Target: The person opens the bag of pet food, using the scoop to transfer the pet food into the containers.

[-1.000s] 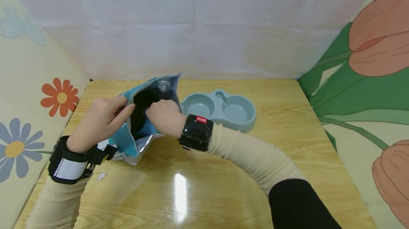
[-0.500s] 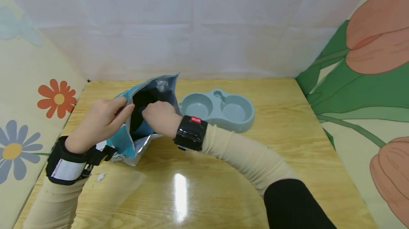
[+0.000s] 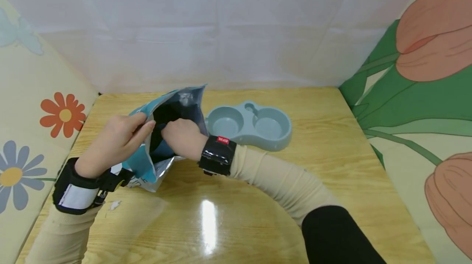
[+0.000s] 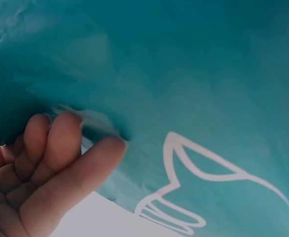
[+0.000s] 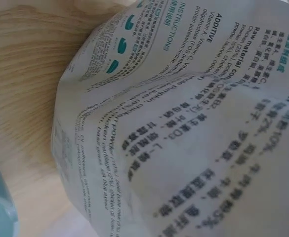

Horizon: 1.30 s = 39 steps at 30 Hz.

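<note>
A teal and white pet food bag (image 3: 139, 163) stands open at the left of the table, its silvery lining and dark inside showing. My left hand (image 3: 118, 141) pinches the bag's left rim between thumb and fingers; the left wrist view shows fingertips against teal plastic with a white line drawing. My right hand (image 3: 184, 138) reaches over the right rim into the bag's mouth, knuckles up. Its fingertips are hidden inside, so I cannot tell what it holds. Printed ingredient text covers the bag's outer side (image 5: 193, 128) in the right wrist view.
A blue-grey double bowl (image 3: 248, 133) with two round hollows sits just right of the bag, behind my right wrist. A small white scrap (image 3: 115, 205) lies near my left wrist. White cloth (image 3: 221, 30) hangs behind the wooden table (image 3: 258, 215).
My right hand has shifted slightly left, further into the bag's mouth. My left hand keeps its pinch on the rim. The whole view has drifted a little.
</note>
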Each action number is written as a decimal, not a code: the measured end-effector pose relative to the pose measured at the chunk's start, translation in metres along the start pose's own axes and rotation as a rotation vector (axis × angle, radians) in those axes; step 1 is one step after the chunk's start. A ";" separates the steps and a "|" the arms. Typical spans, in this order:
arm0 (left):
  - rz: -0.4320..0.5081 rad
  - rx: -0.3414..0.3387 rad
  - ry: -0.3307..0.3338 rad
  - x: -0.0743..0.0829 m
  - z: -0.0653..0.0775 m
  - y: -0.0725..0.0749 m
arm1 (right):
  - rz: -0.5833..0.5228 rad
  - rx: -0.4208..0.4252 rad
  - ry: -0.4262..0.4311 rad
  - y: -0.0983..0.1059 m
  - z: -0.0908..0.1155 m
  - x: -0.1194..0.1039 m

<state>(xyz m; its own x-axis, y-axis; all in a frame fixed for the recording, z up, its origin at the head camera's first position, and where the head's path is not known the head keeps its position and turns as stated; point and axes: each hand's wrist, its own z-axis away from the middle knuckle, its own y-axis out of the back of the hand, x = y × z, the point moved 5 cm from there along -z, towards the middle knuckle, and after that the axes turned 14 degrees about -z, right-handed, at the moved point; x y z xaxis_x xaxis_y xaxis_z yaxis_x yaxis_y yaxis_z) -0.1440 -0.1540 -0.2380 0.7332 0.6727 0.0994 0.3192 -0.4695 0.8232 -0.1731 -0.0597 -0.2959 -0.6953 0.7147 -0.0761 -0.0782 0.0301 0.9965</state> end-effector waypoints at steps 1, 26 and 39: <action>0.000 0.000 0.000 0.000 0.000 0.000 | 0.001 0.004 0.002 -0.001 0.000 0.000; -0.018 -0.004 0.028 -0.002 0.002 -0.001 | -0.108 -0.005 -0.007 -0.018 -0.014 0.000; -0.032 -0.050 0.052 -0.001 -0.002 -0.004 | -0.164 -0.009 -0.053 -0.019 -0.012 0.008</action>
<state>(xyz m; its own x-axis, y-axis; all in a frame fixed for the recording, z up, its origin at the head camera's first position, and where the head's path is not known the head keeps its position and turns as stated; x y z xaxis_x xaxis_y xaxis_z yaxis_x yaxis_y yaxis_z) -0.1473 -0.1513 -0.2404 0.6905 0.7162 0.1009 0.3104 -0.4194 0.8531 -0.1863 -0.0630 -0.3155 -0.6338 0.7368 -0.2355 -0.1942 0.1431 0.9705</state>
